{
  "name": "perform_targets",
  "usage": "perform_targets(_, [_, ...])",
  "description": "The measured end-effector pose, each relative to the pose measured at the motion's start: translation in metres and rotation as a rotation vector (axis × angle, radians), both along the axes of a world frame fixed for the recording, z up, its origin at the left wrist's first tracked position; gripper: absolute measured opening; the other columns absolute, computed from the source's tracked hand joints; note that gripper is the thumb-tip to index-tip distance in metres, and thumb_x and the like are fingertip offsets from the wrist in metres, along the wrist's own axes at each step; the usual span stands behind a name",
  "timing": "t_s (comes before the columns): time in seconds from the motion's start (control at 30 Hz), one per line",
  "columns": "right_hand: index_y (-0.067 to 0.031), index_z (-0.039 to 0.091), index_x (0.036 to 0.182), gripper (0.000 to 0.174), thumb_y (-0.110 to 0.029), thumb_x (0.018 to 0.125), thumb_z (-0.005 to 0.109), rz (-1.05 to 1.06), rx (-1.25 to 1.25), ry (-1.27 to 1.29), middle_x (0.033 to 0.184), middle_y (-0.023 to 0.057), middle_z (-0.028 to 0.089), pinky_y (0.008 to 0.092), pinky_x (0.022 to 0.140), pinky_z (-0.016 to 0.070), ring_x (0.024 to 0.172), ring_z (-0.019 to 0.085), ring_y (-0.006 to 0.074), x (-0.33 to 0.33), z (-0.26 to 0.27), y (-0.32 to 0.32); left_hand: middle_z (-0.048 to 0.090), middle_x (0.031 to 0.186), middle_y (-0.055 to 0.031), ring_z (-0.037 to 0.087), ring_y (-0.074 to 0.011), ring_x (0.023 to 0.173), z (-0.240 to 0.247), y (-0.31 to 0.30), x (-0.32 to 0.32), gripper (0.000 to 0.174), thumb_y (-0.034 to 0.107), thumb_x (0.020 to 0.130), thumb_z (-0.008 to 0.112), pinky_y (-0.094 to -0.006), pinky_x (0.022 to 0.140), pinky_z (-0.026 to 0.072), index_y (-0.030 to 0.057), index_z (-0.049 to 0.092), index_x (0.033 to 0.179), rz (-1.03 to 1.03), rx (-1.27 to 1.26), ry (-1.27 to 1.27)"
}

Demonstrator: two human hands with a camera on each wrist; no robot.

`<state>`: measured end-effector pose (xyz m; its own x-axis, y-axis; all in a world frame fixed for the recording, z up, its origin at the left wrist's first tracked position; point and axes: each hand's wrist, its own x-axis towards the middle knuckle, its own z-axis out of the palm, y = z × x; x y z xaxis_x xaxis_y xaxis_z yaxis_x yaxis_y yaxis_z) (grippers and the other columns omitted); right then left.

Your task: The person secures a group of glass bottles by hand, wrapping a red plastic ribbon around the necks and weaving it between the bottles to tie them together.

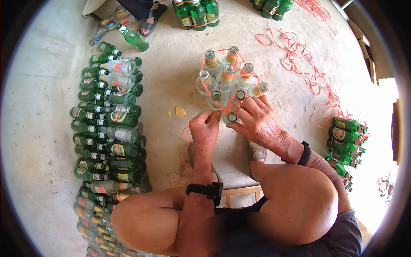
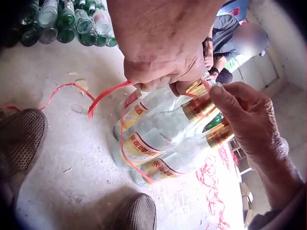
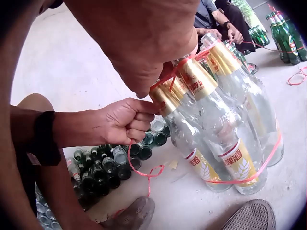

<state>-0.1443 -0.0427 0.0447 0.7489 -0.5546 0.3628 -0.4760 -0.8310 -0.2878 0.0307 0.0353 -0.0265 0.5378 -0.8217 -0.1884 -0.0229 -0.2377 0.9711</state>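
Observation:
A cluster of several upright clear glass bottles [image 1: 228,77] with gold neck labels stands between the feet. Red twine [image 1: 206,88] runs around and across their necks, and another loop circles the lower bodies in the right wrist view. The left hand [image 1: 205,128] pinches the twine at the near side of the necks, its fingers curled; a loose tail [image 3: 139,171] hangs from it. The right hand [image 1: 259,120] is bent over the nearest necks, thumb beside one bottle mouth; in the left wrist view its thumb and fingers [image 2: 249,112] grip at a gold neck.
Rows of lying green and clear bottles [image 1: 120,115] line the left side. Tied green bundles stand at the top [image 1: 198,15] and lie at the right [image 1: 344,137]. Loose red twine [image 1: 314,77] is spread on the floor. Another person [image 2: 223,48] sits opposite. Two shoes flank the near bottles.

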Motion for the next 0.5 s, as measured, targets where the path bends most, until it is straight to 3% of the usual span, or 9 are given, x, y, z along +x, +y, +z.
perform_targets(0.2, [-0.0094,0.071,0.095,0.035,-0.028,0.072,0.091,-0.029,0.031,-0.003,0.099,0.0075,0.059,0.0473,0.089,0.0505,0.093,0.066,0.0284,0.002,-0.006,0.001,0.061,0.069,0.0061,0.049,-0.0026,0.065,0.009,0.003,0.002,0.009,0.003,0.094,0.08,-0.0253,0.056,0.0415,-0.0055,0.079,0.092,0.003,-0.015,-0.053])
perform_targets(0.4, [-0.0094,0.07,0.089,0.031,-0.028,0.074,0.089,0.024,0.007,-0.067,0.092,0.0076,0.058,0.0445,0.087,0.0499,0.09,0.066,0.0271,0.006,-0.009,-0.004,0.064,0.07,0.0054,0.051,-0.0026,0.065,0.012,0.005,0.004,0.009,0.003,0.094,0.08,-0.0243,0.057,0.043,-0.0056,0.079,0.093,0.019,-0.026,-0.049])
perform_targets(0.5, [-0.0102,0.07,0.091,0.033,-0.028,0.072,0.09,0.019,-0.005,-0.053,0.089,0.0056,0.059,0.0433,0.079,0.0492,0.083,0.066,0.0269,0.007,-0.007,-0.005,0.064,0.069,0.0055,0.051,-0.0024,0.065,0.014,0.006,0.005,0.009,0.003,0.094,0.079,-0.024,0.057,0.043,-0.0056,0.079,0.093,0.021,-0.034,-0.088])
